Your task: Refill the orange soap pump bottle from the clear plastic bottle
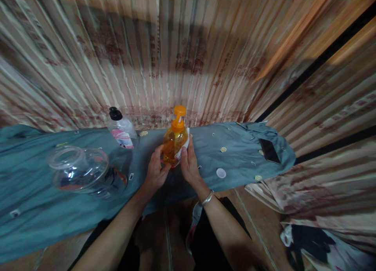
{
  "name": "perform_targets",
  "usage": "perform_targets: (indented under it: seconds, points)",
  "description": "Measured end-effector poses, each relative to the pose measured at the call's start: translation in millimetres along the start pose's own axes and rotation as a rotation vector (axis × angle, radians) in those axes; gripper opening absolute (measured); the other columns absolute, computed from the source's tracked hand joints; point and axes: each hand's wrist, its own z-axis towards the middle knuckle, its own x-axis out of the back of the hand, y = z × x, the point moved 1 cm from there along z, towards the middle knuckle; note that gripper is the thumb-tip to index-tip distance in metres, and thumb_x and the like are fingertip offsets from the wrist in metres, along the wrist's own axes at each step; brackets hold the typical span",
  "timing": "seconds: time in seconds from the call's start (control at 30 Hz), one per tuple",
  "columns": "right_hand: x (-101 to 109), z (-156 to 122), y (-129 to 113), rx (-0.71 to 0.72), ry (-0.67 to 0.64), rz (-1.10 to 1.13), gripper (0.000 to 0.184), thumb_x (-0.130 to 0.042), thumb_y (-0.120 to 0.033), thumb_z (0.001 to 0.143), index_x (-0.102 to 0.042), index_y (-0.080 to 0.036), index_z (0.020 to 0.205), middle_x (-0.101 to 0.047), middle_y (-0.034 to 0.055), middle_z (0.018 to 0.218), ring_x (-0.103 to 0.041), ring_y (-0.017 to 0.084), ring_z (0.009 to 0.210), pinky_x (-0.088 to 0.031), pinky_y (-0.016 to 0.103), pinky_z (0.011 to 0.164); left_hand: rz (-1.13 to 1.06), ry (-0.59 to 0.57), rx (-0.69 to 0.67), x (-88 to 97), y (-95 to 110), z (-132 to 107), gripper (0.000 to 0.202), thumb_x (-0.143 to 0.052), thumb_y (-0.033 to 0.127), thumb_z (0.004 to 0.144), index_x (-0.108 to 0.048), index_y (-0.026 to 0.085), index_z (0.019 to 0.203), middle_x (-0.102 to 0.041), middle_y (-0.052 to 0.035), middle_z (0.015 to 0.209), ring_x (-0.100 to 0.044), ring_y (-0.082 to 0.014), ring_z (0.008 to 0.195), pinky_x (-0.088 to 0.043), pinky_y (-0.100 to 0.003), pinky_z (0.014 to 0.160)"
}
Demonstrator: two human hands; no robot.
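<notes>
An orange pump bottle [169,140] of clear amber liquid stands upright, or nearly so, in front of me; I cannot tell if its base touches the cloth. My left hand [157,170] is closed around its lower left side. On the other side, my right hand [189,161] grips the bottle with the thumb in front and the fingers along its right edge. Between that hand and the bottle shows a white patch [185,142], perhaps a label or a tissue. The orange pump head [179,111] is free of both hands.
A blue-green cloth [202,145] covers the narrow surface. To the left are a clear bottle with a black cap [122,133] and a large transparent plastic jar [85,169]. A white disc [221,173] and a dark phone [269,150] lie right. Patterned curtains [188,67] hang behind.
</notes>
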Motion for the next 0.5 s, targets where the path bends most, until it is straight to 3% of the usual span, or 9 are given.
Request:
perform_targets:
  seconds: [0.13,0.27,0.37,0.5]
  points:
    - [3.2,2.6,16.0,-0.08,-0.049,0.051,0.088,-0.023,-0.075,0.117,-0.042,-0.015,0.179,-0.056,0.0196,0.179,-0.05,0.026,0.17,-0.045,0.051,0.139,0.015,-0.016,0.002,4.4,-1.1,4.4,0.047,-0.062,0.024,0.095,-0.068,0.024,0.142,-0.078,-0.0136,0.135,-0.077,-0.0327,0.124,-0.071,-0.048,0.099]
    - [7.5,4.9,9.4,-0.095,-0.026,0.056,0.086,-0.023,-0.073,0.118,-0.049,-0.014,0.175,-0.058,0.0208,0.177,-0.053,0.028,0.168,-0.045,0.055,0.14,0.046,-0.017,-0.025,1.6,-1.5,1.3,0.057,-0.064,0.026,0.097,-0.061,0.021,0.153,-0.075,-0.0174,0.139,-0.074,-0.035,0.128,-0.068,-0.054,0.106]
    - [12.0,1.6,-10.7,-0.022,-0.02,0.041,0.08,-0.027,-0.069,0.12,-0.039,-0.017,0.18,-0.05,0.0179,0.183,-0.046,0.027,0.173,-0.04,0.054,0.143,0.065,-0.027,-0.055,-1.0,-0.5,-3.8,0.059,-0.066,0.03,0.1,-0.059,0.019,0.157,-0.073,-0.0191,0.14,-0.071,-0.0371,0.132,-0.063,-0.06,0.116]
    - [20.4,-4.6,-34.7,0.09,-0.047,-0.06,0.081,-0.039,-0.065,0.119,-0.022,-0.022,0.186,-0.036,0.0173,0.191,-0.035,0.028,0.178,-0.038,0.057,0.144,0.069,-0.049,-0.082,-2.4,4.6,-8.5,0.059,-0.063,0.026,0.101,-0.057,0.02,0.16,-0.07,-0.0185,0.143,-0.07,-0.0356,0.134,-0.062,-0.059,0.118]
